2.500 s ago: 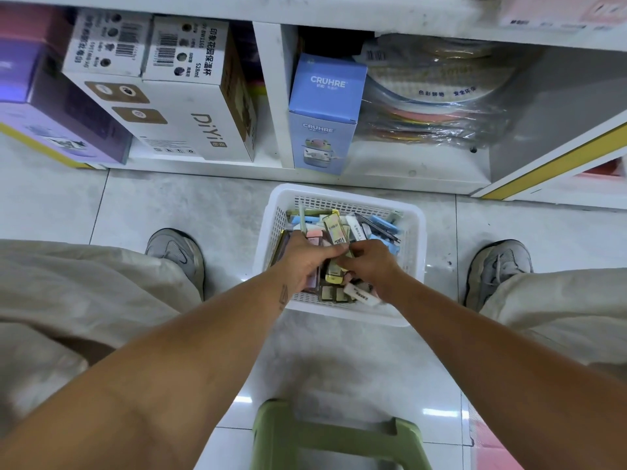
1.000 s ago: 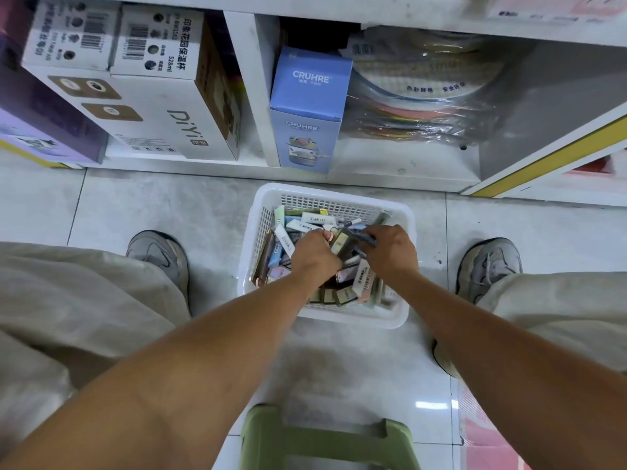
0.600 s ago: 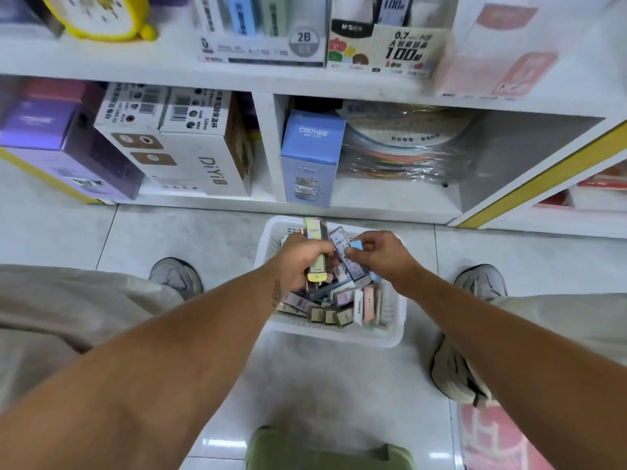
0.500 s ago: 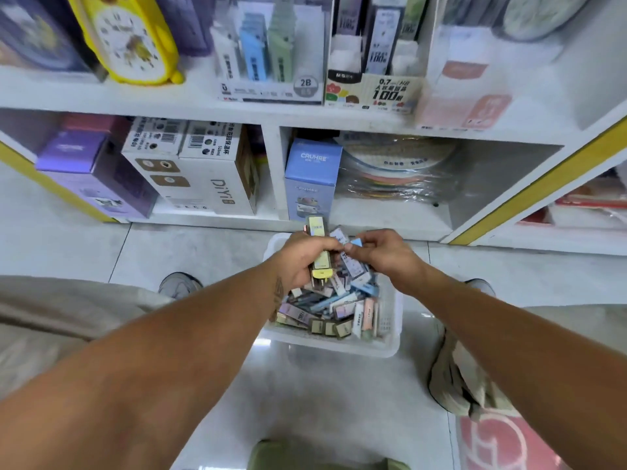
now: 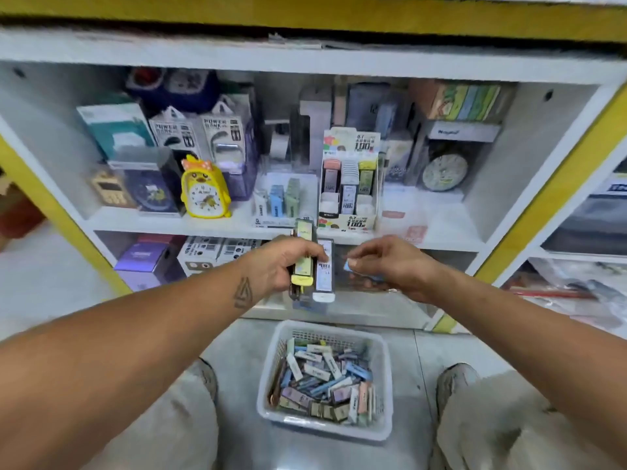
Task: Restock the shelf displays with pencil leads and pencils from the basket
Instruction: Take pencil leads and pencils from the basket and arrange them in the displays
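- Shelf [image 5: 441, 232]: white boards, yellow edging. Middle board carries a lead display [image 5: 349, 184] near centre and a yellow clock [image 5: 203, 191] to its left; bare board to the display's right, out to the side wall.
- Floor [image 5: 237, 351]: grey tile — open strip between the shelf foot and the basket.
- Basket [image 5: 381, 385]: white, on the floor between the two shoes, piled with lead packs [image 5: 319, 381].
- Left hand [image 5: 278, 262]: raised above the basket, fingers curled round a stack of packs [image 5: 314, 266], upright, just below the middle board's front edge.
- Right hand [image 5: 386, 262]: just right of the stack, not touching it — thumb and fingers pinch a blue pack [image 5: 349, 266].
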`<state>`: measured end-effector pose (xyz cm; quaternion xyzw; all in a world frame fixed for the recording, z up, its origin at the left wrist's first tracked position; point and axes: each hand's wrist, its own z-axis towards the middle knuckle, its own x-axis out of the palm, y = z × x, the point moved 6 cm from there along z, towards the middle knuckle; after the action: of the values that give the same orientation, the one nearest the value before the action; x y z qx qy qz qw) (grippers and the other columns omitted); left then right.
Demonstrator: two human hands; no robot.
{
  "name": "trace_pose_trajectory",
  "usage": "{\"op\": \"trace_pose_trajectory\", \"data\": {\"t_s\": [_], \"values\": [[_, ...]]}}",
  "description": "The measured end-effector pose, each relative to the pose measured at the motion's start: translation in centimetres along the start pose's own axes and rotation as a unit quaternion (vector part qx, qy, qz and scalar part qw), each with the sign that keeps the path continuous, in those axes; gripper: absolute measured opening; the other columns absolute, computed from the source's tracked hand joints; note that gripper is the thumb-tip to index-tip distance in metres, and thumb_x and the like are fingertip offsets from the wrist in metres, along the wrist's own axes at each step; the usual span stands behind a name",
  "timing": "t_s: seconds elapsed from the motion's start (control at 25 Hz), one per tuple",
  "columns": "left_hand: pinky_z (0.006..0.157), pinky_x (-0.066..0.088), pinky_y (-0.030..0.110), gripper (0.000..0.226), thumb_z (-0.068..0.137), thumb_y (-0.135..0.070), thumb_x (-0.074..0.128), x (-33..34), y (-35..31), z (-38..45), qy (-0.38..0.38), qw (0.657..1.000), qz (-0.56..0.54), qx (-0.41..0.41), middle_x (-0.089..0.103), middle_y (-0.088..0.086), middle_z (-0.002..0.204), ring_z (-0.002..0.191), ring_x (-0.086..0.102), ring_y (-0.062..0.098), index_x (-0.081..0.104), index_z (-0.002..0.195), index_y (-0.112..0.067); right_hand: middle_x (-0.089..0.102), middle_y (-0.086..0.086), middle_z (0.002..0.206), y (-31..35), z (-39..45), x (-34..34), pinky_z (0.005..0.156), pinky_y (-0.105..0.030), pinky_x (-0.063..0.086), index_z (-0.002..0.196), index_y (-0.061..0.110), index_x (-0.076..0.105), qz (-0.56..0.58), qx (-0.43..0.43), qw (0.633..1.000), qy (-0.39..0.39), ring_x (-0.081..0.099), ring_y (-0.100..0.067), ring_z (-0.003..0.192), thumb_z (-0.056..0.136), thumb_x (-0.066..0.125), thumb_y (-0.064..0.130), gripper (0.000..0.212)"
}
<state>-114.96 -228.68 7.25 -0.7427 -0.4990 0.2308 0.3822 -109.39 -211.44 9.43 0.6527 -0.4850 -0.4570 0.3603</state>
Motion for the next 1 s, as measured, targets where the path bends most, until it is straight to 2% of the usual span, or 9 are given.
{"op": "trace_pose_trajectory", "data": {"t_s": [0.08, 0.16, 0.24, 0.32, 0.4, 0.52, 0.68, 0.84, 1.0], "values": [[0.039, 0.049, 0.024, 0.01, 0.084, -0.001, 0.062, -1.2, -2.2, -1.3, -0.012, 1.0, 0.009, 0.013, 0.065, 0.008, 0.052, 0.04, 0.062, 0.021, 0.059, 0.076, -0.006, 0.072, -0.018, 0.077, 3.4, -0.4, -1.0, 0.047, -0.023, 0.042, 0.098, -0.006, 0.067, -0.049, -0.044, 0.997, -0.036, 0.058, -0.018, 0.055, 0.086, 0.076, 0.008, 0.021], [0.038, 0.05, 0.025, 0.012, 0.087, 0.0, 0.059, -2.3, -4.5, -2.4, -0.02, 0.999, -0.011, 0.028, 0.065, 0.008, 0.052, 0.041, 0.064, 0.022, 0.059, 0.076, -0.005, 0.072, -0.014, 0.075, 6.4, -0.3, -1.6, 0.05, -0.021, 0.046, 0.093, -0.004, 0.069, -0.059, -0.081, 0.993, -0.07, 0.06, -0.017, 0.055, 0.084, 0.079, 0.008, 0.017], [0.035, 0.049, 0.026, 0.014, 0.09, 0.0, 0.056, -3.4, -6.7, -3.0, -0.027, 0.998, -0.036, 0.039, 0.064, 0.009, 0.051, 0.039, 0.063, 0.022, 0.058, 0.076, -0.004, 0.071, -0.009, 0.082, 8.7, 0.7, -1.8, 0.064, -0.023, 0.056, 0.09, -0.001, 0.072, -0.012, -0.097, 0.992, -0.081, 0.064, -0.018, 0.067, 0.088, 0.074, 0.005, 0.007], [0.039, 0.052, 0.031, 0.013, 0.092, -0.001, 0.055, -4.5, -8.6, -3.0, -0.032, 0.997, -0.055, 0.046, 0.067, 0.01, 0.054, 0.043, 0.065, 0.024, 0.059, 0.08, -0.003, 0.07, -0.015, 0.095, 10.3, 2.3, -1.5, 0.077, -0.024, 0.059, 0.091, -0.001, 0.071, 0.067, -0.096, 0.991, -0.067, 0.067, -0.021, 0.081, 0.091, 0.066, -0.002, 0.005], [0.039, 0.053, 0.033, 0.011, 0.092, 0.0, 0.055, -5.7, -10.1, -2.9, -0.041, 0.995, -0.072, 0.058, 0.068, 0.012, 0.057, 0.045, 0.066, 0.025, 0.059, 0.082, -0.001, 0.07, -0.017, 0.091, 11.8, 3.8, -1.1, 0.07, -0.022, 0.06, 0.093, -0.002, 0.068, 0.083, -0.117, 0.988, -0.06, 0.07, -0.023, 0.076, 0.09, 0.067, -0.006, 0.005], [0.034, 0.048, 0.028, 0.008, 0.091, 0.0, 0.056, -8.0, -11.9, -2.0, -0.062, 0.991, -0.089, 0.072, 0.068, 0.012, 0.058, 0.043, 0.066, 0.026, 0.058, 0.083, -0.002, 0.07, -0.016, 0.072, 13.4, 6.2, -0.9, 0.052, -0.022, 0.055, 0.093, -0.005, 0.065, 0.044, -0.14, 0.985, -0.096, 0.065, -0.019, 0.053, 0.086, 0.075, 0.001, 0.013], [0.048, 0.049, 0.029, 0.004, 0.086, -0.002, 0.061, -11.0, -11.8, -0.4, -0.081, 0.988, -0.118, 0.063, 0.068, 0.013, 0.076, 0.06, 0.066, 0.028, 0.06, 0.083, -0.004, 0.074, -0.018, 0.094, 13.1, 9.8, 0.1, 0.064, -0.022, 0.061, 0.093, -0.001, 0.07, 0.07, -0.106, 0.988, -0.086, 0.074, -0.024, 0.066, 0.098, 0.061, 0.007, 0.013], [0.041, 0.047, 0.024, 0.01, 0.087, -0.001, 0.06, -12.3, -12.0, -0.2, -0.09, 0.986, -0.128, 0.056, 0.066, 0.012, 0.058, 0.045, 0.064, 0.025, 0.058, 0.078, -0.005, 0.074, -0.015, 0.105, 13.8, 11.8, 0.7, 0.071, -0.021, 0.06, 0.096, 0.003, 0.075, 0.049, -0.157, 0.983, -0.079, 0.075, -0.022, 0.074, 0.098, 0.061, 0.009, 0.015], [0.032, 0.044, 0.026, 0.011, 0.087, 0.001, 0.059, -13.8, -13.0, -0.7, -0.102, 0.981, -0.15, 0.072, 0.064, 0.014, 0.064, 0.036, 0.06, 0.025, 0.057, 0.079, -0.005, 0.077, -0.004, 0.095, 15.5, 13.8, 0.7, 0.093, -0.044, 0.058, 0.089, 0.019, 0.08, -0.055, -0.191, 0.972, -0.127, 0.072, -0.031, 0.091, 0.092, 0.07, 0.01, 0.013]]}}
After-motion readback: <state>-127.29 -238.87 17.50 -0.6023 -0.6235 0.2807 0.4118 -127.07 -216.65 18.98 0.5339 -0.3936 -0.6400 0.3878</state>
